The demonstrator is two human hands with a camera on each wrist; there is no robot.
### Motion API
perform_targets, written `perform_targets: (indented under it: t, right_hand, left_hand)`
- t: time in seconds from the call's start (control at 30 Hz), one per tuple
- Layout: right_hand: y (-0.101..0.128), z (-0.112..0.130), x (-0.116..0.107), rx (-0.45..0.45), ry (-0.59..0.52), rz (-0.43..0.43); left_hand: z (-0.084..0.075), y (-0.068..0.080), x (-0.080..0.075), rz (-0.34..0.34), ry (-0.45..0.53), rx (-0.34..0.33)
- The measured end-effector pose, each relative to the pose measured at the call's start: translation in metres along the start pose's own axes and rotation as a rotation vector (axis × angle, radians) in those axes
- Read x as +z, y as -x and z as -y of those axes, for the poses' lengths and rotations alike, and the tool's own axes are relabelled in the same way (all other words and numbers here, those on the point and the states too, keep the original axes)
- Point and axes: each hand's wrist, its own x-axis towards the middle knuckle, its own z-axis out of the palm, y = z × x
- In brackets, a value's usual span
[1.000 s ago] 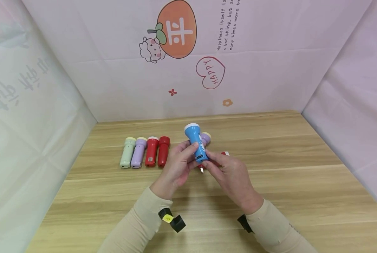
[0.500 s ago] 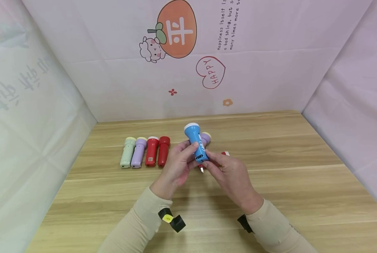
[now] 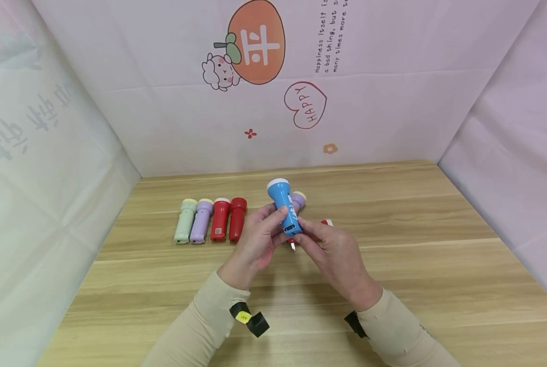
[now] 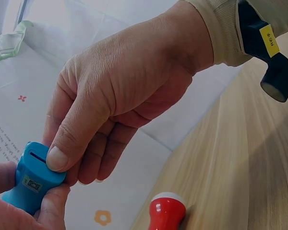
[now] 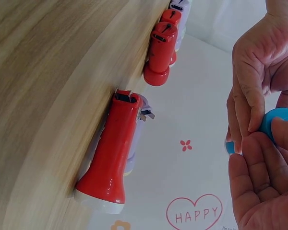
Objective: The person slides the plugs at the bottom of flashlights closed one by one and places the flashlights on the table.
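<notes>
Both hands are meeting above the desk (image 3: 392, 265), sharing one blue flashlight (image 3: 283, 204). The left hand (image 3: 255, 242) is pinching its tail end, thumb pressing by the slot, and the right hand (image 3: 335, 255) is closing fingertips narrowly on the same end, the white-rimmed head pointing up and away. Just behind the grip, a red flashlight (image 5: 110, 153) and a purple flashlight (image 3: 298, 200) are lying mostly hidden. Left of the grip, four flashlights (image 3: 211, 220) are lying in a row.
</notes>
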Motion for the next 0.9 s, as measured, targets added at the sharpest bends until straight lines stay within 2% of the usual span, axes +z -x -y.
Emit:
perform_targets:
  t: [0.47, 0.9]
  right_hand:
    - [0.0003, -0.0011, 0.0012, 0.026, 0.017, 0.021]
    - [0.0011, -0.0031, 0.0014, 0.040, 0.004, 0.036]
  left_hand:
    - [0.0009, 0.0011, -0.0009, -0.012, -0.014, -0.003]
    - [0.0013, -0.0009, -0.0035, 0.020, -0.015, 0.001]
